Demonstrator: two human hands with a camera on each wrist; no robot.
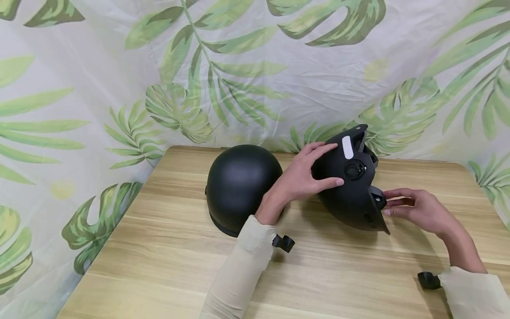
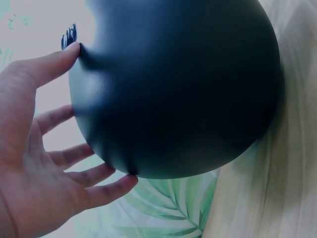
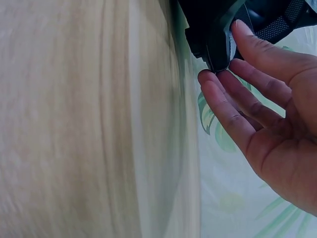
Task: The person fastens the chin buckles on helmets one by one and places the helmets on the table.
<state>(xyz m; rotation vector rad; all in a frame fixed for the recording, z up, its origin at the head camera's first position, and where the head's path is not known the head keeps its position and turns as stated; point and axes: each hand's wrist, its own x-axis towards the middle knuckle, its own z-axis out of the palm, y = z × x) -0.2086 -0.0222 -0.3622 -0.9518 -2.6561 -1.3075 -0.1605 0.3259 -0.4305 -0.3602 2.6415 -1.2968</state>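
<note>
A black helmet (image 1: 346, 186) is tipped on its side on the table, its opening turned right. A white oblong patch and a round knob show on its side. My left hand (image 1: 304, 175) holds its shell, thumb and fingers spread over the dome; in the left wrist view the fingertips (image 2: 130, 179) press the smooth surface. At the lower rim, my right hand (image 1: 422, 210) pinches the edge between thumb and fingers. The right wrist view shows this rim (image 3: 218, 54) beside dark webbing. A second black helmet (image 1: 243, 186) sits dome up to the left, partly behind my left wrist.
The wood-grain table (image 1: 159, 252) ends at the back against a white cloth (image 1: 247, 84) printed with green leaves. Each sleeve has a small black wrist mount, such as the left mount (image 1: 283, 243).
</note>
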